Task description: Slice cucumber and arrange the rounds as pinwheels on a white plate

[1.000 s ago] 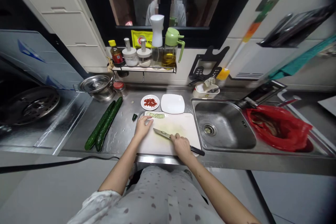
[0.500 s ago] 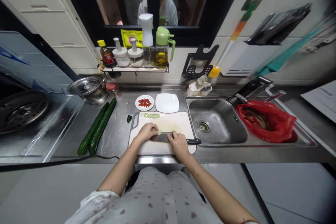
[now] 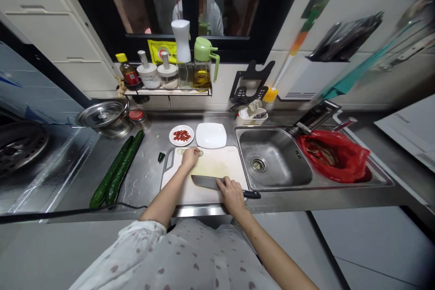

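Observation:
My left hand (image 3: 190,157) is at the far side of the white cutting board (image 3: 217,161), its fingers pinched on a cucumber slice (image 3: 200,153). More cucumber slices (image 3: 180,151) lie along that edge, partly covered by the hand. My right hand (image 3: 233,195) grips a kitchen knife (image 3: 204,182) where blade meets handle, and the black handle sticks out to the right. The blade lies low over the board, pointing left; whether it touches is unclear. Beyond the board stand a small plate of chopped red pieces (image 3: 181,135) and a white square plate (image 3: 211,135).
Two whole cucumbers (image 3: 117,170) lie on the steel counter at left, with a dark green cucumber end (image 3: 161,157) nearer the board. A steel pot (image 3: 107,120) stands behind them. To the right are the sink (image 3: 278,158) and a red plastic bag (image 3: 335,156). Seasonings fill a rack (image 3: 170,92).
My left hand has moved away from the knife blade to the far edge of the board, taking a cucumber slice along. My right hand still holds the knife. The view has shifted slightly.

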`<state>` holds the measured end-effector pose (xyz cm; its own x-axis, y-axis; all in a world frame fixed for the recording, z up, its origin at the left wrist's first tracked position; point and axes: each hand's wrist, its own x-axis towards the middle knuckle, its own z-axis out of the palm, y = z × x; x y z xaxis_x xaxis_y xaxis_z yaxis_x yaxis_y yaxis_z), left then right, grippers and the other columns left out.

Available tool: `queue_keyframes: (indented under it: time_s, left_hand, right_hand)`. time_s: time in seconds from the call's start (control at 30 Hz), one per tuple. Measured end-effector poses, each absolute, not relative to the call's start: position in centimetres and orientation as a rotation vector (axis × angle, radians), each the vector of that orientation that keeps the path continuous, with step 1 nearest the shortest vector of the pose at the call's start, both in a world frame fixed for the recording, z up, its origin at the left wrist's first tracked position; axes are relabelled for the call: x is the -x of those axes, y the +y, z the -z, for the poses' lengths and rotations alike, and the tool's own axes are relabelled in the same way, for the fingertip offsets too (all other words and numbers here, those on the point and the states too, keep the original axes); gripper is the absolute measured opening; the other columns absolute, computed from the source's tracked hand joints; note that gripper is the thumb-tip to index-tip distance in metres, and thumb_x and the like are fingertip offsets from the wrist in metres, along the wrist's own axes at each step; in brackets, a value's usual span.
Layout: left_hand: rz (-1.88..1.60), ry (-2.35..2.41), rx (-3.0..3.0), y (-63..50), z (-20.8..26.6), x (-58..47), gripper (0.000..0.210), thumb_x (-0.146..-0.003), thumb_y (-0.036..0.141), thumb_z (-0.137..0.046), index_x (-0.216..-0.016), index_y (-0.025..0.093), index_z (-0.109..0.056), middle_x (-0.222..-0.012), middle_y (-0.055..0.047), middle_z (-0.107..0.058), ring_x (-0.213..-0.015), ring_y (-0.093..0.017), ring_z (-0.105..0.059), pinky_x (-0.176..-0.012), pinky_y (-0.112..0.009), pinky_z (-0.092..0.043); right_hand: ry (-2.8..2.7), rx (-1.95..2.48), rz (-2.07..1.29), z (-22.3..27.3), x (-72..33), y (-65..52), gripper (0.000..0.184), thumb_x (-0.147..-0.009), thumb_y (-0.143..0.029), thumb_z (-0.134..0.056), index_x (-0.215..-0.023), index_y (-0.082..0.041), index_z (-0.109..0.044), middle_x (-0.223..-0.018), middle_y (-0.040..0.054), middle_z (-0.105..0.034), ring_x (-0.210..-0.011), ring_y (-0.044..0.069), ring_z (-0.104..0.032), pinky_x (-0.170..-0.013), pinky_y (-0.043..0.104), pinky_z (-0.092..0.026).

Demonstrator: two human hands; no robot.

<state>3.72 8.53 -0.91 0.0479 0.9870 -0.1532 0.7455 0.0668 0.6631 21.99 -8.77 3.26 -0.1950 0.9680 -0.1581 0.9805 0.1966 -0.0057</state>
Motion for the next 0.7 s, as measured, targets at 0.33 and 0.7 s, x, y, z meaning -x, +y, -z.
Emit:
queue_keyframes:
  time_s: [0.33,0.7]
  left_hand:
    - [-0.374,1.766,-1.969,9.1,1.1,-4.4,0.023,-0.081,0.016,-0.053,-0.095,0.019,-0.070,-0.090,-0.008,-0.071,-0.088,-0.020,-0.061,-0.079,-0.028,-0.042]
    - [-0.347,1.743,-2.066,9.3,1.7,-4.4,0.024,-0.080,0.016,-0.051,-0.095,0.018,-0.070,-0.096,-0.009,-0.069,-0.090,-0.021,-0.060,-0.081,-0.029,-0.044]
  right_hand:
    - [2.339,-1.960,0.196,-3.2,-22.3,-9.0,0.039,-0.091,-0.016,-0.043,-0.127,-0.029,-0.052,-0.111,0.0083,-0.054,-0.088,0.019,-0.048,-0.076,0.031,-0.029]
    - [2.329,-2.064,0.221,-2.4,-23.5,-9.8,0.041,-0.088,-0.015,-0.046,-0.126,-0.029,-0.056,-0.112,0.0074,-0.055,-0.089,0.018,-0.049,-0.076,0.030,-0.029]
